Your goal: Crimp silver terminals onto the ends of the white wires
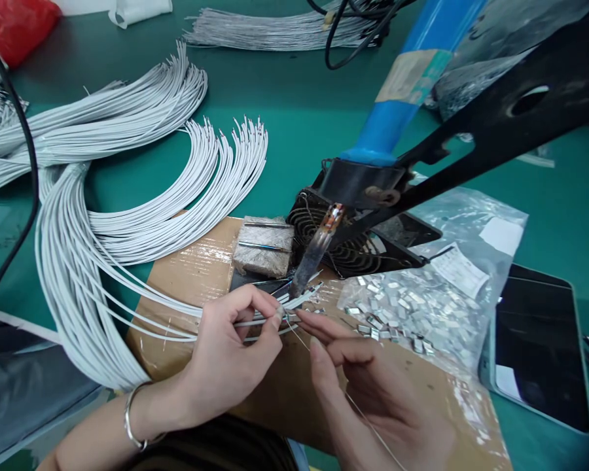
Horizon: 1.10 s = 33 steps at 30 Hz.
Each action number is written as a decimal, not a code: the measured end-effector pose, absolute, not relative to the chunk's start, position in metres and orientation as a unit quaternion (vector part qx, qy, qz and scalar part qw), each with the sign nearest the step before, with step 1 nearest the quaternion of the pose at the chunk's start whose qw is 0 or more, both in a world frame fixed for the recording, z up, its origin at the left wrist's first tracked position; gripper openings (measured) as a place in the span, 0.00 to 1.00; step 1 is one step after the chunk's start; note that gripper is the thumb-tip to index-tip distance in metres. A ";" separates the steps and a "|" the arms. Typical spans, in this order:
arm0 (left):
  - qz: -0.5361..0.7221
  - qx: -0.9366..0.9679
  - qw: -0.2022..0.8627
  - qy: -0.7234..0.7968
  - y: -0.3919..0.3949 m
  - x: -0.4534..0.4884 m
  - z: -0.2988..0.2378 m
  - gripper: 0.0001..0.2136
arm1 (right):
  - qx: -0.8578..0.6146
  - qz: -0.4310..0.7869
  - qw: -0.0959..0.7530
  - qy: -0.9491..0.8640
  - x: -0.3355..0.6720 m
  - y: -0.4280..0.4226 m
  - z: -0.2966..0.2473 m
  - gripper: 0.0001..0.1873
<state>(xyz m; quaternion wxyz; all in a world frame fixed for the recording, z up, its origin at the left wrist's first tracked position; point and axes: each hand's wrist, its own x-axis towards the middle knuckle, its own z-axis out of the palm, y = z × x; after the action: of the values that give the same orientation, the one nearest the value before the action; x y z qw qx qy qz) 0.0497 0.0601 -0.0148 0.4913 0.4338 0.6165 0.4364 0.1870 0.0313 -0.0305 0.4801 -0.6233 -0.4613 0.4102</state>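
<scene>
My left hand (230, 350) is closed around a small bunch of white wires (127, 248), pinching their stripped ends together just under the tip of a soldering iron (319, 252). The iron has a blue handle and sits fixed in a black stand (471, 140). My right hand (373, 386) pinches a thin strand of solder wire (368, 422) between thumb and forefinger and holds its end against the wire tips. Both hands rest over a taped cardboard sheet (191, 275).
Behind the iron are a small black fan (353, 245) and a grey cleaning block (265, 245). A clear bag of small metal clips (422, 307) lies to the right, beside a dark phone (540, 347). More white wire bundles (78, 121) lie on the green table.
</scene>
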 end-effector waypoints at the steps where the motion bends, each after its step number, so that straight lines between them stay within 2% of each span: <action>1: 0.437 0.431 0.494 0.615 0.060 0.050 -0.015 0.07 | -0.622 0.411 0.480 -0.462 0.187 0.032 -0.030 0.13; 13: 0.447 0.416 0.495 0.618 0.065 0.053 -0.014 0.07 | -0.591 0.405 0.485 -0.501 0.194 0.038 -0.039 0.10; 24: 0.450 0.401 0.501 0.621 0.074 0.053 -0.011 0.06 | -0.559 0.467 0.518 -0.449 0.192 0.049 -0.033 0.11; 33: 0.464 0.397 0.502 0.612 0.079 0.052 -0.006 0.05 | -0.555 0.441 0.535 -0.460 0.190 0.055 -0.033 0.11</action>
<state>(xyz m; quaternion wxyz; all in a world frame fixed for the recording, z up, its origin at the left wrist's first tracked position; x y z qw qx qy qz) 0.0516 0.0794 -0.0063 0.5021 0.3971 0.6120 0.4645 0.1898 0.0551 -0.0334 0.5347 -0.5548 -0.4599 0.4413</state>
